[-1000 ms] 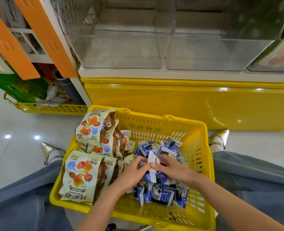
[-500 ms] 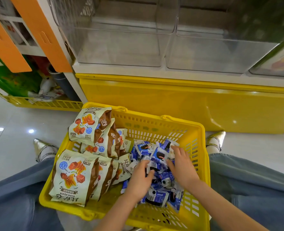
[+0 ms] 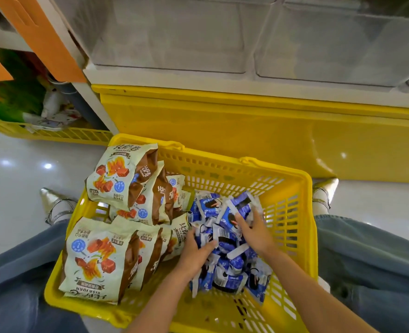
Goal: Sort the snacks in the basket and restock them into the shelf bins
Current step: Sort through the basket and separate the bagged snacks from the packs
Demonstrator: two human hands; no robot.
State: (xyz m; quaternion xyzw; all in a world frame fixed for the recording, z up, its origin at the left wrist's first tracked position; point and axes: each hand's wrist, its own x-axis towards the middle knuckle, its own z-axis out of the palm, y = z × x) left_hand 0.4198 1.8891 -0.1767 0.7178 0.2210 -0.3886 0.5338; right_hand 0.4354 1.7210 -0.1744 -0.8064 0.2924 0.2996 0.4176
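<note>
Blue cookie packets [image 3: 229,267]: heaped in the right half of the yellow basket [image 3: 287,212], near its right wall.
Left hand [image 3: 195,254]: fingers curled round the heap's left edge, gripping packets (I read it as gathering a bunch).
Right hand [image 3: 255,234]: cupped over the heap's top; I cannot tell its hold.
Cream snack bags [image 3: 117,179]: stacked along the basket's left side, kept apart by kind.
Clear shelf bins [image 3: 174,39]: above the basket's far rim.

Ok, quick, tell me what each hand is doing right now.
Left hand: grips some of the blue packets in the basket.
Right hand: fingers in the same pile; grip cannot be told.
</note>
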